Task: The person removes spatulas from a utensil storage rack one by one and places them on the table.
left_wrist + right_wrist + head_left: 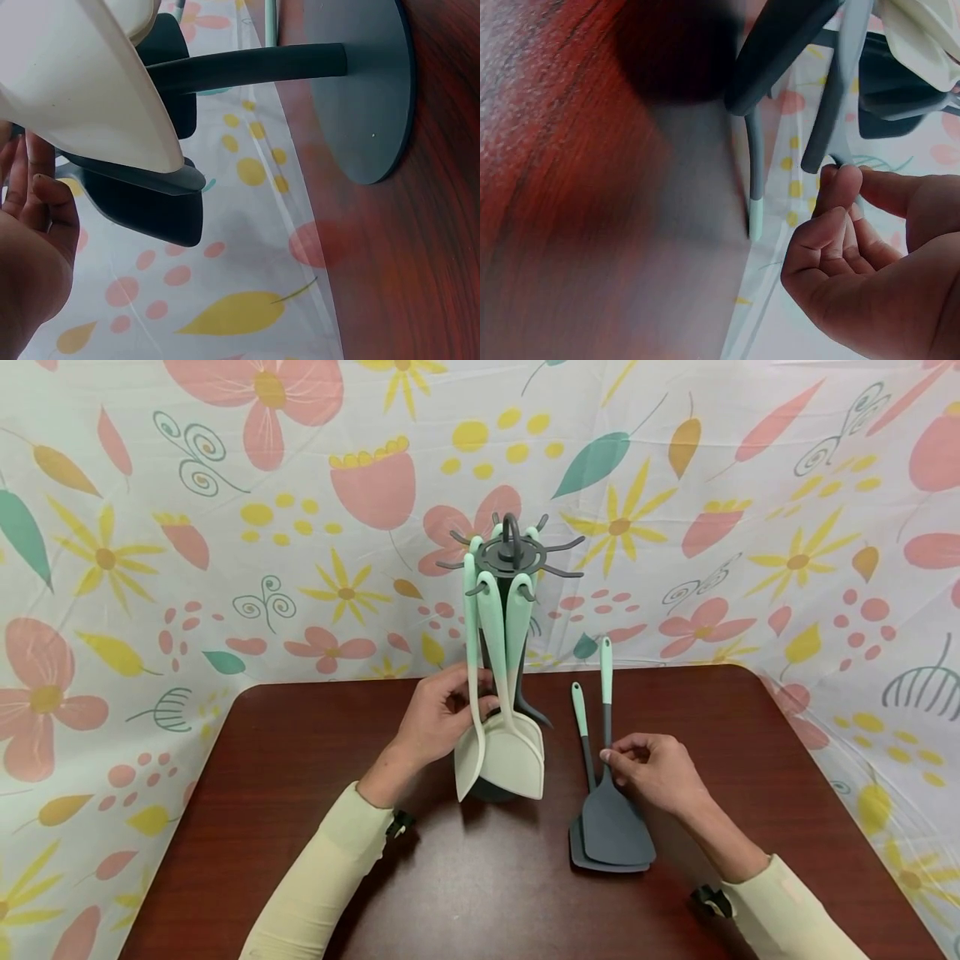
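Note:
Beside the utensil stand, my right hand pinches the stem of a grey turner with a mint-green handle end. A second grey turner lies mostly beneath it; both blades point toward me. My left hand is curled in at the utensil stand, behind the cream utensils; its exact hold is partly hidden. Cream utensils with mint handles hang at the front, including a cream turner. In the left wrist view, dark utensils hang beside the left hand's fingers, and the stand's round base shows.
A dark red-brown wooden table bears everything. Behind it hangs a flower-patterned cloth. Several bare hooks stick out on the right of the stand's top.

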Motion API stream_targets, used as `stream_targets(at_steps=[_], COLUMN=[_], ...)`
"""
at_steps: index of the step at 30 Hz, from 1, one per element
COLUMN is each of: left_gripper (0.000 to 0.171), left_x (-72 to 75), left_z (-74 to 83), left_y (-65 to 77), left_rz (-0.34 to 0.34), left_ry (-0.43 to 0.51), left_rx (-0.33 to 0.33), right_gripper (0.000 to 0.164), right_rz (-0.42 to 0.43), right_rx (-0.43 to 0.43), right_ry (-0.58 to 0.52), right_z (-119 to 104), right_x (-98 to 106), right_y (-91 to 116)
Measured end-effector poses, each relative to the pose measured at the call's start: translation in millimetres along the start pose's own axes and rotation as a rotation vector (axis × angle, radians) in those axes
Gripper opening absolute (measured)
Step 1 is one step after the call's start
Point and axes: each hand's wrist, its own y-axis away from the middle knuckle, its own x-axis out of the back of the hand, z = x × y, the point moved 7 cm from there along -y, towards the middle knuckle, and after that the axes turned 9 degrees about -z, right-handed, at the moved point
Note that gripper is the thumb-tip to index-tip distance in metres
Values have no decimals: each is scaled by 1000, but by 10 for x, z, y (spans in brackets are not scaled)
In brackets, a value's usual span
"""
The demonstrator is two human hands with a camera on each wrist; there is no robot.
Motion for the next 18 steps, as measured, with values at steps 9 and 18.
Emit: stream_targets(at_steps=[9, 18], left_gripper=[21, 22], left_x=[5, -1], left_z=[1, 5], left_y=[6, -3], left_rz=[4, 1], left_ry=[4, -2], left_rx=[-3, -16], right_gripper=[22, 20], right_rz=[-51, -90], right_rx=[-24, -70], right_ry=[6, 7], right_z=[25, 139], right_x=[-30, -95], right_y=[21, 15])
